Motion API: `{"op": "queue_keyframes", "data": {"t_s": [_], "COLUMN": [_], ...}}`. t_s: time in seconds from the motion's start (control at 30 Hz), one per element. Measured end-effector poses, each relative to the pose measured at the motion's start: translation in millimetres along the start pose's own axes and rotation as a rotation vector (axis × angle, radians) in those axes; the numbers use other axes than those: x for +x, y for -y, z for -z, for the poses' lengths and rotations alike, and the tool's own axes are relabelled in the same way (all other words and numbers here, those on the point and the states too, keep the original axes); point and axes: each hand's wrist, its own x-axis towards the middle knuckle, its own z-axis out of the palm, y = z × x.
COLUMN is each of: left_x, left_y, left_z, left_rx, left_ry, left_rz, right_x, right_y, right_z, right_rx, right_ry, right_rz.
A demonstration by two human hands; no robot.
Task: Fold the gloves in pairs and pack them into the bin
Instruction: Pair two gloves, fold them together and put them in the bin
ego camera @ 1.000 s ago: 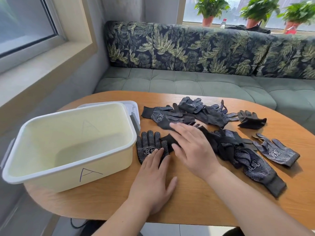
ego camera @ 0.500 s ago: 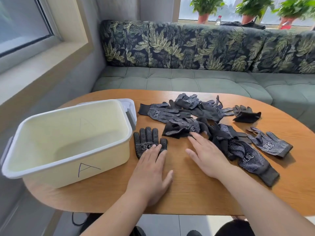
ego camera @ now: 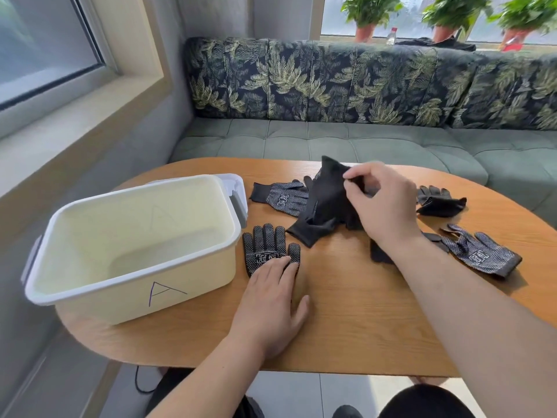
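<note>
Left hand [ego camera: 271, 309] flat on table [ego camera: 346, 327], palm down, fingers spread, fingertips [ego camera: 283, 262] pressing cuff end of dotted glove [ego camera: 268, 248]. Glove lying flat, palm side up, fingers pointing away, just right of bin [ego camera: 132, 245]. Nothing gripped, only held down.

Right hand [ego camera: 382, 206] raised above glove pile, thumb and fingers pinched on black glove [ego camera: 324, 203], lifting it off table. Black glove hanging crumpled, upper corner peaked above the pinch, lower end draped to tabletop near dotted glove's fingertips.

Bin cream-coloured with white rim, at left edge of table, letter A drawn on near wall, nothing inside. Lid-like white and grey piece behind bin's far right corner.

Other gloves loose on table: one dotted [ego camera: 281, 199] flat behind the lifted one, cuff toward bin; one dark, folded over [ego camera: 438, 202] at far right; one dotted [ego camera: 482, 254] at right, beside right forearm, cuff toward table's right edge. Dark fabric [ego camera: 379, 254] partly hidden under right wrist, cannot tell how many gloves.

Green bench [ego camera: 331, 143] with leaf-print backrest behind table. Potted plants [ego camera: 370, 13] on sill above.
</note>
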Motion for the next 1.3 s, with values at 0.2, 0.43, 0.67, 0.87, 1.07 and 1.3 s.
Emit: {"op": "queue_keyframes", "data": {"t_s": [0.2, 0.43, 0.67, 0.87, 1.07, 1.3], "left_x": [-3.0, -1.0, 3.2, 7.9, 1.6, -4.8], "left_y": [-5.5, -3.6, -4.2, -4.2, -13.4, -6.5], "left_z": [5.3, 3.6, -0.4, -2.5, 7.3, 10.3], "left_rx": [-0.006, 0.04, 0.125, 0.185, 0.21, 0.116], "left_ry": [-0.008, 0.006, 0.129, 0.206, 0.281, 0.176], "left_rz": [0.001, 0.03, 0.082, 0.09, 0.115, 0.119], "right_x": [15.9, -9.1, -143.5, -184.0, -182.1, -183.6], "right_y": [26.0, 24.4, -38.4, -47.9, -39.2, -39.2], "right_z": [20.3, 36.8, 27.9, 23.8, 27.0, -4.5], "right_rx": [0.255, 0.138, -0.285, -0.278, -0.289, -0.564], "right_ry": [0.102, 0.179, 0.671, 0.552, 0.426, 0.64], "right_rz": [-0.115, -0.006, 0.183, 0.254, 0.244, -0.093]}}
